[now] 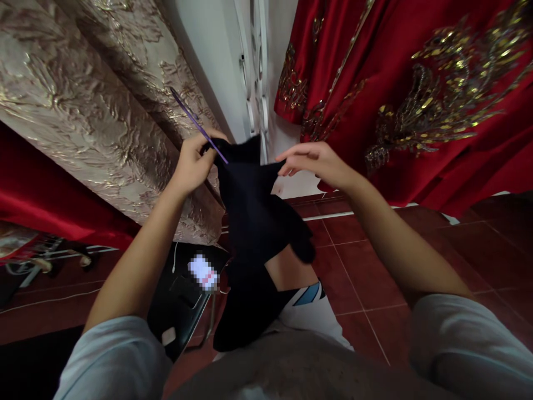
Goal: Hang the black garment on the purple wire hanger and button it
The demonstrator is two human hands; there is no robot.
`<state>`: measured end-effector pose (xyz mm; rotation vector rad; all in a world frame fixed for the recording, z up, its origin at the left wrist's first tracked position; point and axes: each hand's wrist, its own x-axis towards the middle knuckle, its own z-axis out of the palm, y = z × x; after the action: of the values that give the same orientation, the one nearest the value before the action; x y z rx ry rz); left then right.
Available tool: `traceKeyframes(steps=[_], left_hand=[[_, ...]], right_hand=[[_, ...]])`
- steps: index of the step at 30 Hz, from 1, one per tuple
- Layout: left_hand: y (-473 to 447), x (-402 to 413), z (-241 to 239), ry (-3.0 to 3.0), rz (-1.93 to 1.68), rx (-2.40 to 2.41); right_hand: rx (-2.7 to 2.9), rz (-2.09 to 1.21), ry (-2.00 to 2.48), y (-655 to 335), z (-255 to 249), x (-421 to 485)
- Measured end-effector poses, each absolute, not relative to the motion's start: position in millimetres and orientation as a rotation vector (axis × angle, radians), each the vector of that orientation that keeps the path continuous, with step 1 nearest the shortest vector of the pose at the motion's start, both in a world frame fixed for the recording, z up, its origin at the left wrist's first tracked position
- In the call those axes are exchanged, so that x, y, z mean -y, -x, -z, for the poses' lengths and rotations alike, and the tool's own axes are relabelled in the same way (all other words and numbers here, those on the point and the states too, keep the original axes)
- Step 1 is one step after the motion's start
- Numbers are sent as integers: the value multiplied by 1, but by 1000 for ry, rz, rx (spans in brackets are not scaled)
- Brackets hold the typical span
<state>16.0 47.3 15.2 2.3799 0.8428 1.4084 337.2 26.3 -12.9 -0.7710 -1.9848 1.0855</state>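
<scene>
A dark navy cloth [254, 222] hangs down in front of me, from hand height to my lap. My left hand [195, 161] is closed on its upper left edge and also grips a thin purple stick [195, 123] that slants up to the left. My right hand [316, 161] holds the cloth's upper right edge, fingers pinched together and pointing left. Both forearms reach forward from light grey sleeves.
A gold brocade fabric [95, 105] hangs at the left, a red garment with gold embroidery [416, 94] at the right, a white door frame [233, 61] between them. Below is red tiled floor [366, 261]. A black chair [183, 300] stands at my lower left.
</scene>
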Motion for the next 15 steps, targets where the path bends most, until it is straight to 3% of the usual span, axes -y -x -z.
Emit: traceKeyframes(steps=[3, 6, 15], left_hand=[[-44, -17, -24, -2350, -1317, -592], [-74, 2, -27, -2231, -1257, -436], [-104, -12, 10, -1740, -1374, -234]], right_hand=[[2071, -443, 892, -320, 43, -31], [2127, -59, 797, -303, 61, -33], [2138, -43, 484, -307, 88, -24]])
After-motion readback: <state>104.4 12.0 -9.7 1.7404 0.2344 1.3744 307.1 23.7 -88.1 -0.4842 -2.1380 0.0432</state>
